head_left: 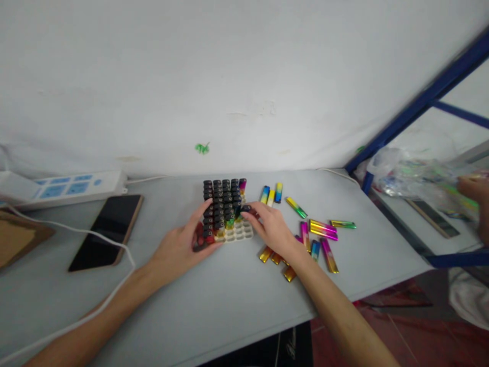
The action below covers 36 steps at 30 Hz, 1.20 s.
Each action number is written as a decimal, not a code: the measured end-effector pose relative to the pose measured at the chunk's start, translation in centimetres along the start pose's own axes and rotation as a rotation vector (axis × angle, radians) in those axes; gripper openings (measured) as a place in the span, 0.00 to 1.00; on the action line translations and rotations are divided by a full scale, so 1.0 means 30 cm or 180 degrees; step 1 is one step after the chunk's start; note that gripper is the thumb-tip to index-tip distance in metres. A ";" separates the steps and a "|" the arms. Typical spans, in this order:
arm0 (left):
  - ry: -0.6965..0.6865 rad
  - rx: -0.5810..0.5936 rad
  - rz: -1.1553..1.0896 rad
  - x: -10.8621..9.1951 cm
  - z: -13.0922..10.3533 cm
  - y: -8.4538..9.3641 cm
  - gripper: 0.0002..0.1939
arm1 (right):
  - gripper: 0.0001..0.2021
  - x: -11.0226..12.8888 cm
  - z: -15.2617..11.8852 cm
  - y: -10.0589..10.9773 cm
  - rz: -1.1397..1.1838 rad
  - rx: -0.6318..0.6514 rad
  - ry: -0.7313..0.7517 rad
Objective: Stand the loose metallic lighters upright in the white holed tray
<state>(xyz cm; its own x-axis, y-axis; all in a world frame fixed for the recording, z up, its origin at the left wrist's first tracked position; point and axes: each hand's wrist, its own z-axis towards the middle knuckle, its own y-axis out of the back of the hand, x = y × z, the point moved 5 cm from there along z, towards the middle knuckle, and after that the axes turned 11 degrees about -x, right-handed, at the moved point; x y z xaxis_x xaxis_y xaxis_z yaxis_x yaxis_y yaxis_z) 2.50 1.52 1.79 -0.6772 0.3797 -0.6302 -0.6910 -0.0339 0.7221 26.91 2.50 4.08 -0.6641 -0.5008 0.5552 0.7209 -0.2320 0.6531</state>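
The left hand [176, 255], thumb and forefinger wide apart, flanks the pale tray [244, 235]; the right hand [272, 227] pinches a black-topped piece [246, 208] at its opposite side. Metallic pieces [323, 229] lie around the right hand; beyond both hands stands the wall [244, 92].

The left forearm [110, 311] reaches in from the lower left and the right forearm [340, 311] from the lower right, both bare, bringing the hands near each other, slightly apart. The left hand [178, 250] curves open, thumb and index finger spread wide. The right hand [269, 224] bends inward, its thumb and fingers [256, 207] drawn into a pinch
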 end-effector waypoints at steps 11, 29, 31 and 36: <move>0.0094 0.0011 0.0095 -0.007 0.003 0.007 0.54 | 0.12 0.091 0.004 -0.028 -0.1417 0.0301 0.0117; 0.0124 0.0107 0.0095 0.009 0.000 0.009 0.54 | 0.09 0.047 0.004 -0.021 -0.1040 0.0620 0.0014; 0.0138 0.0107 0.0101 0.000 0.002 0.015 0.54 | 0.09 0.018 0.011 0.019 -0.0807 0.0499 -0.0080; 0.0183 0.0135 0.0051 -0.014 0.010 0.016 0.55 | 0.05 -0.129 0.013 0.130 -0.0693 0.0181 -0.0572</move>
<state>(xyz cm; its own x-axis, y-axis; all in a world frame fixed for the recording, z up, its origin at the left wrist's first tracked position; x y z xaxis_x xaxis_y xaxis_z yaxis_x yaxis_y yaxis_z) 2.53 1.61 2.48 -0.7023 0.3257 -0.6331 -0.6695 0.0001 0.7428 32.21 3.86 4.66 -0.8302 -0.2872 0.4777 0.5485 -0.2681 0.7920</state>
